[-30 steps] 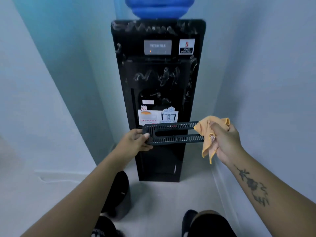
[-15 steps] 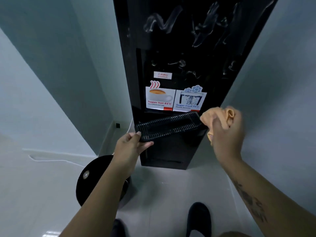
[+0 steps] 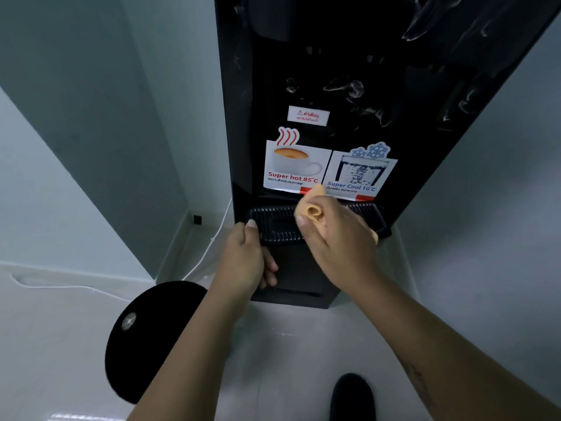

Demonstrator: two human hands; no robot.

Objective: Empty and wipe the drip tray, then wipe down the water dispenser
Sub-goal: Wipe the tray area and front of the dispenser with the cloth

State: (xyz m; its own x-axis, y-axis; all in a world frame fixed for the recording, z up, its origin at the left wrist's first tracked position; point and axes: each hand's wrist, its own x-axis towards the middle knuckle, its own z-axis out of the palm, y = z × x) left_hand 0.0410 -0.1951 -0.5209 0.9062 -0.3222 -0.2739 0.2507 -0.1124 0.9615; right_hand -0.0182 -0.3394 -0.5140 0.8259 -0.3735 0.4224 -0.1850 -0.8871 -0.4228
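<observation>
**At the dispenser's recess, the tray comes back**

At the foot of the recess, just below the hot and cool stickers (image 3: 329, 171), the drip tray (image 3: 274, 221) now lies against the water dispenser (image 3: 473, 86). A second ago it was held out in the air, well in front of the machine. The left hand (image 3: 243, 259) keeps its grip on the tray's left end, with the thumb on top and the fingers underneath. The right hand (image 3: 337, 241) has moved from the tray's right end to above its middle, and it is closed around the bunched orange cloth (image 3: 312, 208). I cannot tell whether the tray is fully seated. In my judgement the tray part of the task is nearly finished. The black front panel shows many pale smears, so wiping the dispenser is probably not yet done.
</observation>
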